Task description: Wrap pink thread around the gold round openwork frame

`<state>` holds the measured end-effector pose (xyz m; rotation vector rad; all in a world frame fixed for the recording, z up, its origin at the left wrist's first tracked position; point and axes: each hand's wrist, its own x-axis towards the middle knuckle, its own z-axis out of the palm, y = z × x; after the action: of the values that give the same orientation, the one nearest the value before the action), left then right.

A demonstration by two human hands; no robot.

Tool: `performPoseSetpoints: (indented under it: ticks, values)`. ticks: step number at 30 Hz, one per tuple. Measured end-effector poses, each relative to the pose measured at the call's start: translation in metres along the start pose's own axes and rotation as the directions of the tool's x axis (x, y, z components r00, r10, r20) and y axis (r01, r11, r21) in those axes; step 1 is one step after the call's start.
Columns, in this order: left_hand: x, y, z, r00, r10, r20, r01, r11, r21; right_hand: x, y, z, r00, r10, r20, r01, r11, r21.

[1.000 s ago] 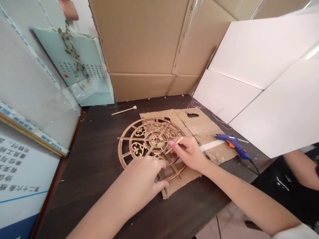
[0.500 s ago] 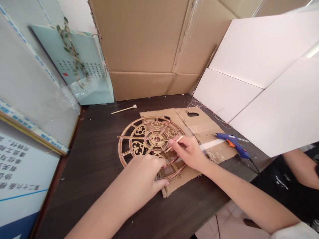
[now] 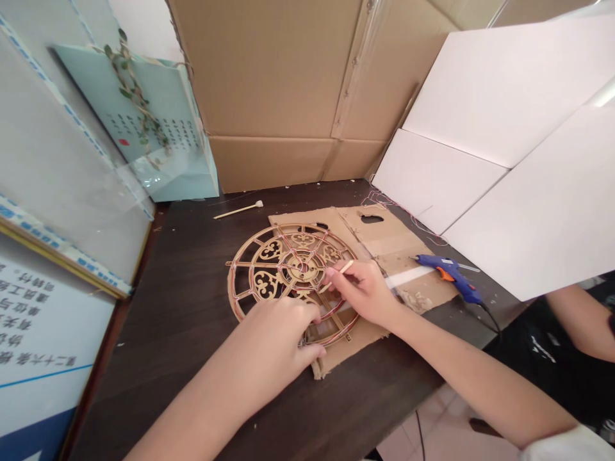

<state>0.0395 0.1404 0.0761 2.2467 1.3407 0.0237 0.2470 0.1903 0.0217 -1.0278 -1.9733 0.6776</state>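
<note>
A round wooden openwork frame (image 3: pixel 267 285) with spokes, scrolled cut-outs and red and white wires along its rings lies partly on a cardboard sheet (image 3: pixel 355 360). At its near edge, my left hand (image 3: pixel 283 323) is closed on the rim, thumb and fingers bent round it; part of the grip is hidden. My right hand (image 3: pixel 368 291) pinches a thin light wooden stick (image 3: pixel 344 268) over the right of the hub. The stick's lower end points down at the inner ring; whether it touches cannot be told.
A blue glue gun (image 3: pixel 454 276) rests on the cardboard's right side. Behind lies another stick with a white tip (image 3: pixel 239 210). A cardboard box (image 3: pixel 278 83), white boxes (image 3: pixel 446 173) and a pale blue bag (image 3: pixel 177 173) border the dark table (image 3: pixel 158 301). Another person's arm (image 3: pixel 581 320) shows at right.
</note>
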Motion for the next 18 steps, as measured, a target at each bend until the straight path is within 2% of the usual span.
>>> performPoseSetpoints:
  ticks: [8, 18]
  values:
    - [0.0036, -0.0055, 0.0068, 0.998, 0.028, -0.049, -0.028, 1.0, 0.0, 0.0001, -0.0012, -0.001, 1.0, -0.006, 0.003, 0.006, 1.0, -0.003]
    - [0.0024, -0.0037, 0.0055, 0.998, 0.035, -0.045, -0.035, 0.999, -0.004, 0.0002, -0.003, -0.0016, 1.0, 0.005, 0.027, -0.005, 1.0, -0.01]
